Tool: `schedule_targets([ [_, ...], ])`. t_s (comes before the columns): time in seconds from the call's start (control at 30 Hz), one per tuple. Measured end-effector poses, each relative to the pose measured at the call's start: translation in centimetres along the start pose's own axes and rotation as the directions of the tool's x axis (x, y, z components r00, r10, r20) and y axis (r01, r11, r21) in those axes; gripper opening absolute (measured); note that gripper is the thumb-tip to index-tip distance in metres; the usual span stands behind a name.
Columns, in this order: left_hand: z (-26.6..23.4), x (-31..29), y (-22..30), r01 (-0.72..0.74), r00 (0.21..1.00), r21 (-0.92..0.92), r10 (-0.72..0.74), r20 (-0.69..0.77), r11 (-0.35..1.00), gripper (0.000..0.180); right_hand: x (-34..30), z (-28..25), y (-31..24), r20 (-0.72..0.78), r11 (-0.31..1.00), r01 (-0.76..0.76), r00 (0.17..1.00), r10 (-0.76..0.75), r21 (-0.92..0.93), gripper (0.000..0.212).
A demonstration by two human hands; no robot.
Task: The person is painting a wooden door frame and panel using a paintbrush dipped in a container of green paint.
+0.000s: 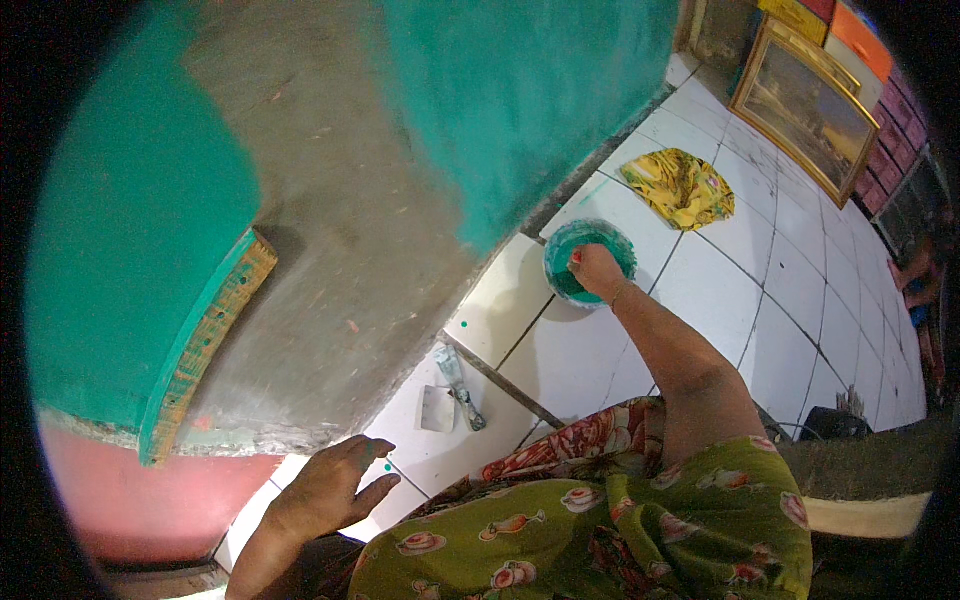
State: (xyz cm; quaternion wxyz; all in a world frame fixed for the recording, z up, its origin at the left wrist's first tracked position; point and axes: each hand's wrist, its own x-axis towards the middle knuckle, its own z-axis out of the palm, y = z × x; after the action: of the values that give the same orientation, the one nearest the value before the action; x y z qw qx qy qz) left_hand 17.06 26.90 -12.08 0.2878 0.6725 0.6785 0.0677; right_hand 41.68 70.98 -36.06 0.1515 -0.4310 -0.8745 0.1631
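My right hand (597, 272) is closed and reaches over the rim of a round bucket (551, 270) of green paint. A small bit of red shows at its fingers; what they grip is mostly hidden. My left hand (335, 485) hovers low on the left by the foot of the wall, its fingers apart and nothing in it. Between the hands, a paint-smeared putty knife (460, 390) lies on the tiles. Beside it is a small whitish square piece (436, 409). The wall (330, 230) has green paint on both sides of a bare grey strip.
A crumpled yellow patterned cloth (680, 188) lies beyond the bucket on the white tile floor (720, 290). At the far right a gold-framed picture (806, 112) leans against stacked things. A rough wooden edge (212, 345) juts out at the left. Another person's hand (912, 270) shows at the right rim.
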Motion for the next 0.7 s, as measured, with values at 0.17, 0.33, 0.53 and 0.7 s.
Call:
schedule_targets([
  [0.17, 0.1, -0.4, 0.0, -0.004, 1.000, -0.003, 0.004, -0.003, 1.000, 0.038, 0.7, -1.7, -0.2, -0.079, 0.993, -0.115, 0.990, 0.116, 0.018, 0.020],
  [0.33, 0.1, -0.6, 0.1, 0.006, 1.000, -0.013, -0.006, 0.016, 1.000, 0.039, 1.3, -1.2, 1.0, -0.125, 0.995, -0.088, 0.988, 0.093, 0.039, 0.024],
  [0.53, 0.2, -0.8, 0.0, -0.002, 1.000, -0.032, 0.002, -0.010, 0.999, 0.040, 0.5, -1.5, -0.3, -0.144, 0.992, -0.127, 0.981, 0.129, 0.024, 0.023],
  [0.7, 0.0, -0.6, -0.5, -0.006, 1.000, -0.026, 0.006, -0.006, 1.000, 0.040, 3.1, -6.0, 3.2, -0.125, 0.890, -0.267, 0.935, 0.332, 0.371, 0.038],
])
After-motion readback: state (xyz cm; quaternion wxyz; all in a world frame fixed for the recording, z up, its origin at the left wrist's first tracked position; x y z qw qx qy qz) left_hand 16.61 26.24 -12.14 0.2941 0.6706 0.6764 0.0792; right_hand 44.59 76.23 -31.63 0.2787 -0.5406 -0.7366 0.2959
